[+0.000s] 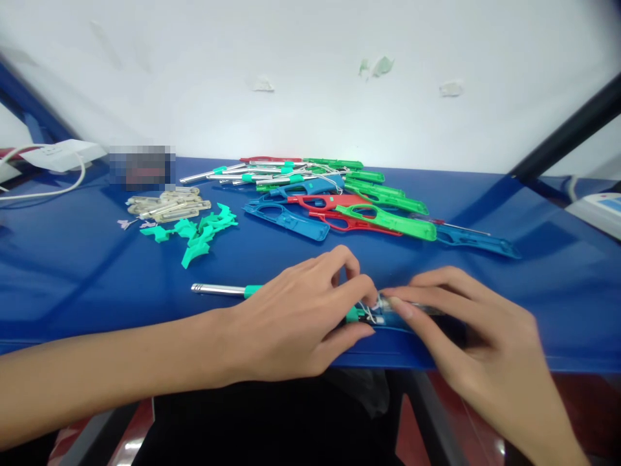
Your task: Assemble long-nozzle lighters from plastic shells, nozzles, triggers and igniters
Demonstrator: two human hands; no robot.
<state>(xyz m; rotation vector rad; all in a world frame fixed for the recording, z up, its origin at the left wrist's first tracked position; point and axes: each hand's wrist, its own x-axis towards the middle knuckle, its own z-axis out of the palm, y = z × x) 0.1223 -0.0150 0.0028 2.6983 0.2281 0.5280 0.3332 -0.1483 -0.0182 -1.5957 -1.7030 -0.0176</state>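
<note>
A lighter assembly with a metal tube (218, 289), a green collar and a blue half shell (388, 320) lies near the table's front edge. My left hand (315, 310) reaches over it, its curled fingers at the thin white wires beside a green part (355, 315). To the right, my right hand (466, 317) pinches a clear part (412, 307) that lies along the blue shell. The left fingertips are close to the wires; whether they grip them is hard to see. My left hand hides the middle of the assembly.
Blue, red and green shells (388, 220) and metal tubes (237, 173) are piled at the back. Left of them lie green pieces (204, 233) and pale clear parts (169, 206). A white power strip (65, 154) with a cable stands back left; a white device (601, 212) is at right.
</note>
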